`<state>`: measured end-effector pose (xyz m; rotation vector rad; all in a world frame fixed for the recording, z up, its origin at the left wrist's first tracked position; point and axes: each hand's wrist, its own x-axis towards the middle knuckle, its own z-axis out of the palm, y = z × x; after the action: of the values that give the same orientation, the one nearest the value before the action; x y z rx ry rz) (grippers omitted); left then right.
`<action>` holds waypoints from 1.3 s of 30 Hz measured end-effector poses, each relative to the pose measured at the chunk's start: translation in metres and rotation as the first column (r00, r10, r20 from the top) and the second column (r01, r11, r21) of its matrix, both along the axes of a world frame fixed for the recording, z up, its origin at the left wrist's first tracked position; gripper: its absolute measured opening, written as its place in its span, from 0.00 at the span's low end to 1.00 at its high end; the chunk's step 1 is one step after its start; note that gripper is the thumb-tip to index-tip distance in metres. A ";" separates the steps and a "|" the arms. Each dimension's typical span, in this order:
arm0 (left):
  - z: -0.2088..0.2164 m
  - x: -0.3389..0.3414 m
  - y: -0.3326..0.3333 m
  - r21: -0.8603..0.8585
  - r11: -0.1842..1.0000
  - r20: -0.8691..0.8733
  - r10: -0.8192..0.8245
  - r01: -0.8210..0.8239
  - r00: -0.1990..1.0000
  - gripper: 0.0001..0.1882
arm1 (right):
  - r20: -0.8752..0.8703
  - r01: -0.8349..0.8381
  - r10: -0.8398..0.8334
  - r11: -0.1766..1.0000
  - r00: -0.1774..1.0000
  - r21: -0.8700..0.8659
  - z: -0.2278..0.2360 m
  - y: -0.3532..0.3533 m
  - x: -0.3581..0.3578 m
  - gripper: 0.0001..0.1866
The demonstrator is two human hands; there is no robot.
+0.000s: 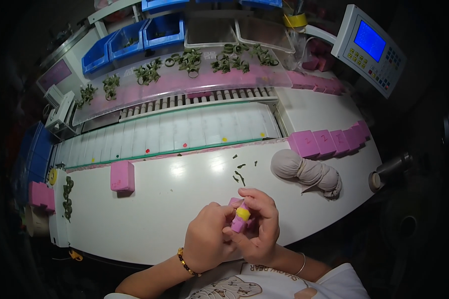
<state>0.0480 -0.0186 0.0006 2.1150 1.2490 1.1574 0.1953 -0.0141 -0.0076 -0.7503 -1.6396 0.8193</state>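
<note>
Close to my body, over the near edge of the white table [149,219], both my hands come together around a small pink-and-yellow piece [242,214]. The piece is pink with a yellow band across it; its exact kind is too small to tell. My left hand [209,231] is closed, its fingertips against the piece's left side and partly hidden. My right hand [260,224] curls around the other side, thumb below and fingers above. Just beyond the hands lie several thin dark-green scraps [239,175]. A rolled grey cloth bundle [304,172] rests to the right.
A pink block [122,177] stands at left, and a row of pink blocks [324,143] at right. Beyond run a white-panelled strip [174,132] and rollers [194,100]. Green loops lie on a clear sheet [174,82] before blue bins [163,31]. A control panel [369,50] overhangs the right.
</note>
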 end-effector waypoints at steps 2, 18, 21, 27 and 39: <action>0.001 -0.003 0.003 -0.013 1.000 0.053 -0.007 0.008 0.999 0.24 | -0.015 0.125 -0.124 0.988 0.992 0.091 -0.011 -0.002 -0.006 0.34; 0.001 -0.034 0.027 -0.739 0.479 0.636 0.264 0.474 0.725 0.16 | 0.389 0.114 -0.274 0.915 0.880 0.388 -0.015 -0.005 0.011 0.35; 0.001 -0.033 0.029 -0.697 0.389 0.710 0.262 0.602 0.653 0.16 | 0.409 0.208 -0.353 0.910 0.841 0.358 -0.022 -0.015 0.025 0.36; -0.002 -0.023 0.029 -0.690 0.366 0.712 0.192 0.624 0.675 0.16 | 0.390 0.219 -0.267 0.962 0.882 0.163 -0.017 -0.025 0.040 0.36; -0.009 -0.023 0.030 -0.711 0.382 0.689 0.216 0.590 0.691 0.15 | 0.390 0.242 -0.251 0.967 0.886 0.074 -0.004 -0.021 0.033 0.33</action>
<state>0.0248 0.0114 -0.0086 0.7600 0.8294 0.6950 0.2285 -0.0356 -0.0116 -1.1400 -1.8553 0.4817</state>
